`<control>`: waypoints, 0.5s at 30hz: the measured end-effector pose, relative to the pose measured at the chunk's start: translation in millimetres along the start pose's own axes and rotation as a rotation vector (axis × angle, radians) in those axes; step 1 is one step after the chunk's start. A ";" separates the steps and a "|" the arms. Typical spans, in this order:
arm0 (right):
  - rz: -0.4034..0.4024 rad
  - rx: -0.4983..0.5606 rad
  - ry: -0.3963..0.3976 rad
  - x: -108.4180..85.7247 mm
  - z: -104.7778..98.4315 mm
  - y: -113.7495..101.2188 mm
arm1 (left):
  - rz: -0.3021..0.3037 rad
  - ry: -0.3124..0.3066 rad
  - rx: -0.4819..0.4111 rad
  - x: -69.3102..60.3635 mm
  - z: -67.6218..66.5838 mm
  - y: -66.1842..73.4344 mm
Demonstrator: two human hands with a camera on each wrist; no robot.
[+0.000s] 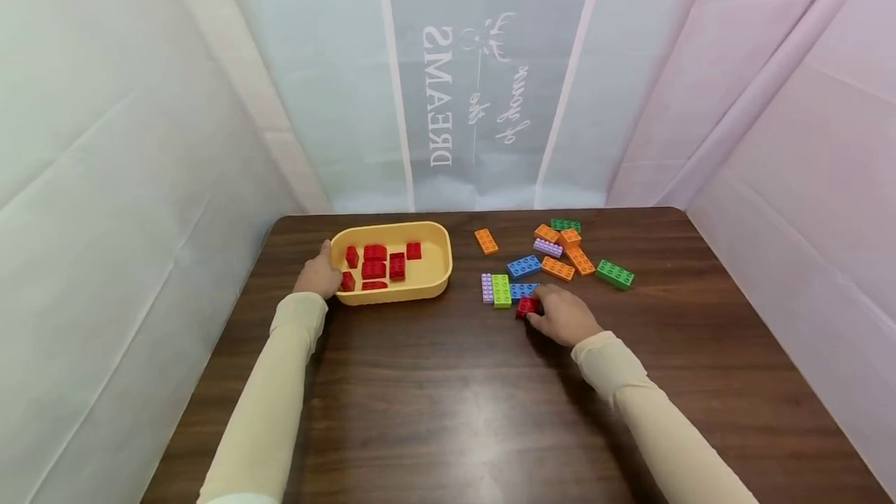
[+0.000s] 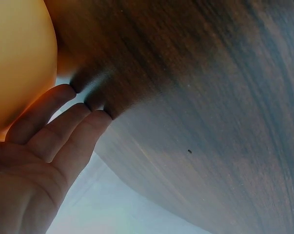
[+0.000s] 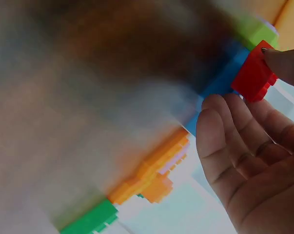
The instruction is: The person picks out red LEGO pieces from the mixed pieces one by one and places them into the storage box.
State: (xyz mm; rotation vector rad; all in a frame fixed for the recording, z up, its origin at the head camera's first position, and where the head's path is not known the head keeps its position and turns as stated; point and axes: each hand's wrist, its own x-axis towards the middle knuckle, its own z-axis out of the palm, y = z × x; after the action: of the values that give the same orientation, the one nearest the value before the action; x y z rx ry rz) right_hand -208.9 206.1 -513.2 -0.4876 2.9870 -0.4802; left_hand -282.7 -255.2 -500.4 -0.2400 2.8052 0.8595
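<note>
My left hand (image 1: 319, 275) is at the left end of a yellow tray (image 1: 392, 296), overlapping its rim. In the left wrist view the fingers (image 2: 64, 131) lie along the outside of the tray wall (image 2: 22, 58), tips near the tabletop; the thumb is hidden there. Several red toy bricks (image 1: 374, 269) lie inside the tray. On the right, my right hand (image 1: 565, 316) pinches a red toy brick (image 3: 254, 73) between thumb and fingers. This brick is just in front of a blue brick (image 1: 523, 291) and beside a lime-green one (image 1: 501, 292).
Behind the right hand lie loose bricks: orange (image 1: 558, 268), blue (image 1: 524, 266), purple (image 1: 548, 247) and green (image 1: 615, 274). A lone orange brick (image 1: 486, 241) is nearer the tray. The dark wooden table (image 1: 420, 395) ends against hanging cloth (image 1: 483, 185) at the back.
</note>
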 end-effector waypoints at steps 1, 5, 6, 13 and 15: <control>-0.004 0.002 0.008 1.9 -3.0 -0.2 | 0.006 0.003 -0.003 0.6 0.1 0.3; -0.026 0.016 0.012 11.8 -15.1 -4.1 | 0.010 0.014 -0.001 1.7 0.4 -1.2; -0.035 0.019 0.010 14.8 -17.3 -5.6 | 0.010 0.014 0.001 1.7 0.4 -1.6; -0.114 0.028 0.060 34.5 -22.5 -18.1 | 0.013 0.025 -0.017 1.9 3.1 -2.3; -0.147 0.015 0.080 40.2 -22.7 -22.8 | 0.011 0.029 -0.019 1.7 3.8 -2.0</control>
State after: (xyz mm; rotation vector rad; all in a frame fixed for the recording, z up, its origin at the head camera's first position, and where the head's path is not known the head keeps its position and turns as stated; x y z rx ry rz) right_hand -243.0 179.2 -485.4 -0.7064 3.0346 -0.5454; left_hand -283.5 -254.8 -504.9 -0.2427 2.8287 0.8931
